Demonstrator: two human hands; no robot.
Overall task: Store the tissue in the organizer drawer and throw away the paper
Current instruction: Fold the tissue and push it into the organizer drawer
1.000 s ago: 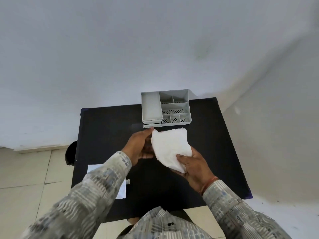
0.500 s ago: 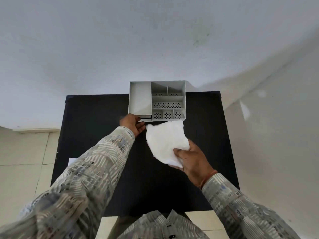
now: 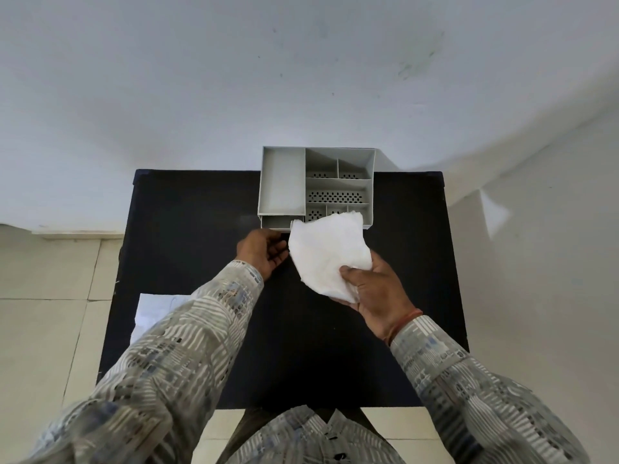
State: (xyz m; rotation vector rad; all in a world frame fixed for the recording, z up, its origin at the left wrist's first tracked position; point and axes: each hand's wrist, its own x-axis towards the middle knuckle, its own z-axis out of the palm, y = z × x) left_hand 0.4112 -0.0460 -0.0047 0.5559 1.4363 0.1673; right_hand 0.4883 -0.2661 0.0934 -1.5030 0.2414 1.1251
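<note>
One black tabletop lies below you, pushed against a pale wall, and every place here is given from the one grey organizer that stands at the tabletop's far edge, about midway along it. Count its parts: one long plain compartment on its left side, and to the right of that six smaller ones with perforated floors, two at the back, one wide one in the middle and three along the front. Under the long compartment one drawer is pulled out a little toward you, so a thin strip of its inside shows. One white tissue hangs in the air just in front of the organizer, its top edge covering the front right small compartments and touching the drawer's right end in this view. Your right hand holds the tissue by its near lower corner, thumb on top and fingers closed beneath it. Your left hand sits just in front of the drawer, its fingers curled loosely and part-way closed around nothing you can see; whether the fingertips touch the drawer front you cannot tell. One sheet of white paper lies well toward you and to the left of the organizer, hanging over the tabletop's left edge and partly hidden by your left sleeve.
</note>
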